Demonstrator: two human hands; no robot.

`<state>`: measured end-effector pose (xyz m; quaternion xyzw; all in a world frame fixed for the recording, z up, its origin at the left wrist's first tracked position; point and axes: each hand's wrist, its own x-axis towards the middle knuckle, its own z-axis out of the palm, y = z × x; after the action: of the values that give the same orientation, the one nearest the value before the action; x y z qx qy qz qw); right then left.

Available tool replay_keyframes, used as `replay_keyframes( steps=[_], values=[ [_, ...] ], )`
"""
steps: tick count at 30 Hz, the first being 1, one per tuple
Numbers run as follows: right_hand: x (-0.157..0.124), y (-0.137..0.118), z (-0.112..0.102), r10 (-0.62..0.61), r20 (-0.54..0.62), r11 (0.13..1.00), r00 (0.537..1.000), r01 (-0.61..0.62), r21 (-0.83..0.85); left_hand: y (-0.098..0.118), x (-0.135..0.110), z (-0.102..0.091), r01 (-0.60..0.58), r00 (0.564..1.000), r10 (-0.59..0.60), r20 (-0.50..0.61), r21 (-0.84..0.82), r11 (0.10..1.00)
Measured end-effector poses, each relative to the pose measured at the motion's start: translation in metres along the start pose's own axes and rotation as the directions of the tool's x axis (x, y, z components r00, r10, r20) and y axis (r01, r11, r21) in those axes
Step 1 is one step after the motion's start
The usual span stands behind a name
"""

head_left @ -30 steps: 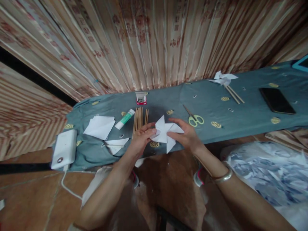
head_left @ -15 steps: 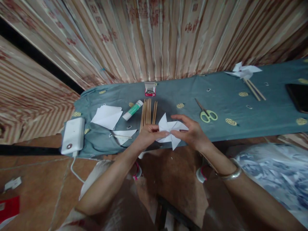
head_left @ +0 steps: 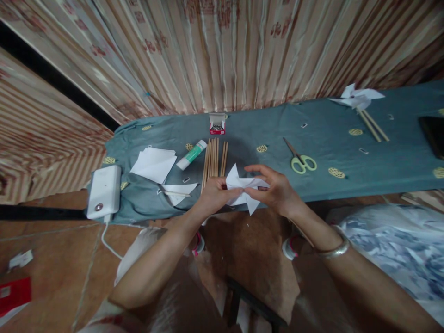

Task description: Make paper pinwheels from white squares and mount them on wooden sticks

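Note:
A white folded paper pinwheel [head_left: 243, 188] hangs over the front edge of a bench covered in blue-grey cloth [head_left: 381, 157]. My left hand [head_left: 214, 196] pinches its left side. My right hand [head_left: 275, 192] grips its right side, fingers curled over the centre. Both hands are closed on the paper. Just beyond my left hand lie several wooden sticks [head_left: 213, 159] in a row, with a white and green glue tube [head_left: 191, 155] and a small red box of pins [head_left: 217, 125] near them.
Yellow-handled scissors [head_left: 301, 159] lie right of my hands. White paper sheets [head_left: 154, 164], a cut paper piece [head_left: 178, 190] and a white power bank [head_left: 103, 192] sit at the left. A finished pinwheel on sticks [head_left: 360, 99] and a black phone [head_left: 433, 134] lie far right. A curtain hangs behind.
The view has shifted, so the bench things sit further right and higher. My hands have closed in more tightly on the pinwheel's centre.

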<state>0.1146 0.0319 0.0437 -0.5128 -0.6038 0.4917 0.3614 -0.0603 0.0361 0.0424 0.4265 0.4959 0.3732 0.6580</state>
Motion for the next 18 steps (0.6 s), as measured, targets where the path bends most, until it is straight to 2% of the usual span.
replay_keyframes(
  steps=[13, 18],
  values=[
    [-0.0007, -0.0094, -0.006, 0.089, 0.021, 0.987, 0.996, -0.091, 0.133, 0.0019, 0.0005, 0.0019, 0.026, 0.999, -0.025, 0.031, -0.02, 0.999],
    [0.0025, -0.0097, -0.0102, 0.147, 0.047, 0.935, 0.988, -0.154, 0.319, 0.0012, 0.0016, 0.0002, 0.017, 0.999, -0.022, -0.043, -0.1, 0.995]
  ],
)
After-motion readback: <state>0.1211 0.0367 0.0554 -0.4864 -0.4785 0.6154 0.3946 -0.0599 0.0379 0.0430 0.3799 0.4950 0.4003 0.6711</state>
